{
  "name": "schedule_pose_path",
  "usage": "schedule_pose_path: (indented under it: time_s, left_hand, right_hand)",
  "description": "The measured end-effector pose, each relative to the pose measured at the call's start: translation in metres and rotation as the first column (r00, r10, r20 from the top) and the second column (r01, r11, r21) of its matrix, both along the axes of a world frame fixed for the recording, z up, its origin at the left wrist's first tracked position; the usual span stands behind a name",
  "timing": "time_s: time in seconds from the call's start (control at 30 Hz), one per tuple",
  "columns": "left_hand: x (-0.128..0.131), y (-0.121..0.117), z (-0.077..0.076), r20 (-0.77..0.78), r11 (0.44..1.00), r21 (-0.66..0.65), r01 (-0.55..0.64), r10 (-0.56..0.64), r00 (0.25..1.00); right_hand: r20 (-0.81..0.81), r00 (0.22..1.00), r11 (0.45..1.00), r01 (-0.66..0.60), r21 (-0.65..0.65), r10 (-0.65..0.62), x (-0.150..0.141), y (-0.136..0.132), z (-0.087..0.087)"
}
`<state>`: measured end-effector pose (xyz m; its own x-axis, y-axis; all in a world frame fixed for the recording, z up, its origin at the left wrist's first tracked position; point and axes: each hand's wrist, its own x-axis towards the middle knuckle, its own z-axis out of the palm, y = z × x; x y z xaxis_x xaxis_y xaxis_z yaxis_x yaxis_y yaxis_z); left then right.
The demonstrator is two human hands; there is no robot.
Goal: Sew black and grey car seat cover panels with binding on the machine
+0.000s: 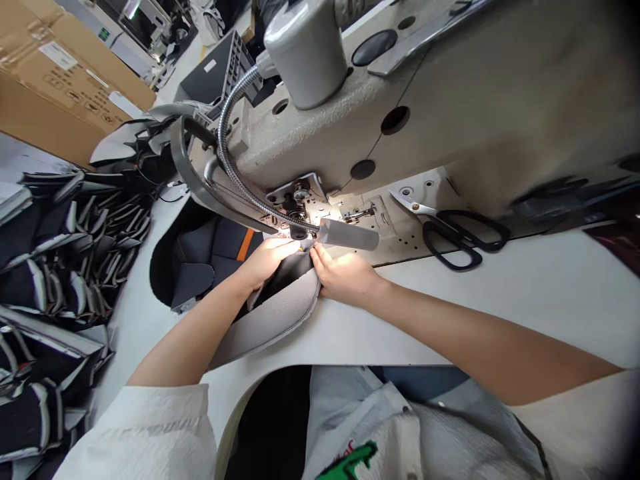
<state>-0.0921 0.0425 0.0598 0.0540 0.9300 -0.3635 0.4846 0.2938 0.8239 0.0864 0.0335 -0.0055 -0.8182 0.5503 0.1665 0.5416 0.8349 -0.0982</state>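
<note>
Under the head of a sewing machine (280,150), my left hand (267,261) pinches the edge of a padded fabric panel (280,313). The panel is dark on one side and light grey on the other, with an orange stripe farther left. My right hand (346,275) grips the panel's right edge, its fingertips close to the left ones by the lit needle area. A grey lamp tube (350,235) on a flexible metal hose hides part of the needle and presser foot. Black-handled scissors (443,219) lie on the machine bed to the right.
Stacks of dark, grey-edged padded pieces (75,267) fill the left side. Behind them stands a large cardboard box (65,87), with a grey plastic crate (213,70) farther back. The white tabletop (545,287) curves inward near my lap.
</note>
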Motion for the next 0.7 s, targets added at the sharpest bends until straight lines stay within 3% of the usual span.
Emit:
schedule_pose_path:
  time_s: [0.27, 0.5, 0.7]
  left_hand:
    - [0.005, -0.002, 0.007, -0.095, 1.0, 0.018, -0.003, 0.004, 0.995]
    - [0.024, -0.006, 0.016, -0.301, 0.948, 0.115, 0.298, -0.253, 0.919]
    - [0.04, -0.006, 0.02, -0.395, 0.898, 0.008, 0.44, -0.402, 0.826]
  right_hand:
    - [-0.021, 0.998, 0.998, -0.051, 0.038, 0.052, 0.005, -0.002, 0.001]
    - [0.03, 0.998, 0.994, -0.059, 0.088, 0.057, 0.002, -0.004, 0.002]
    - [-0.013, 0.999, 0.995, -0.045, 0.087, 0.046, 0.0, -0.003, 0.001]
